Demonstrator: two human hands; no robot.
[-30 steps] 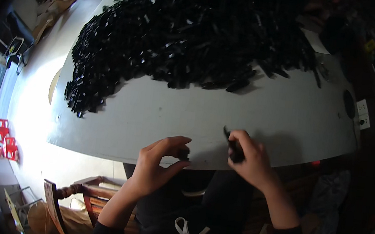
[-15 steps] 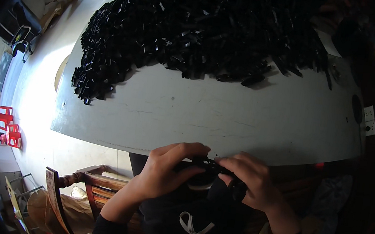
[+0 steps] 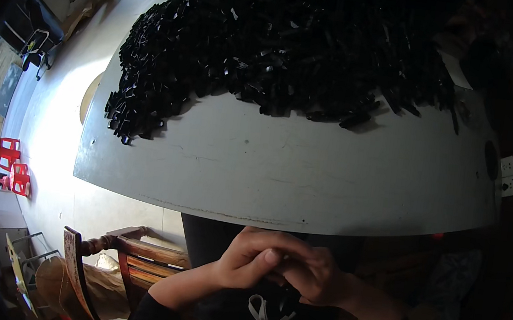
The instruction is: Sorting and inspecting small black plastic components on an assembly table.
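Observation:
My left hand (image 3: 253, 258) and my right hand (image 3: 314, 276) are pressed together just below the near edge of the grey-white table (image 3: 306, 172), in front of my dark top. The left fingers lie over the right hand, and its thumb rests against the right fingers. Both hands are closed; whatever is between them is hidden, with only darkness showing under the fingers. Across the far half of the table spreads a big heap of glossy black strip-like pieces (image 3: 217, 61), apart from my hands.
A wooden chair (image 3: 150, 255) with a slatted back stands left of my left forearm. Red plastic stools (image 3: 20, 178) are on the floor at far left. A wall socket (image 3: 507, 176) sits beyond the table's right end. The table's near edge curves just ahead of my hands.
My hands have come together and moved lower, toward my body. Half a second ago they were slightly apart with small black pieces between their fingers; those pieces are now out of sight.

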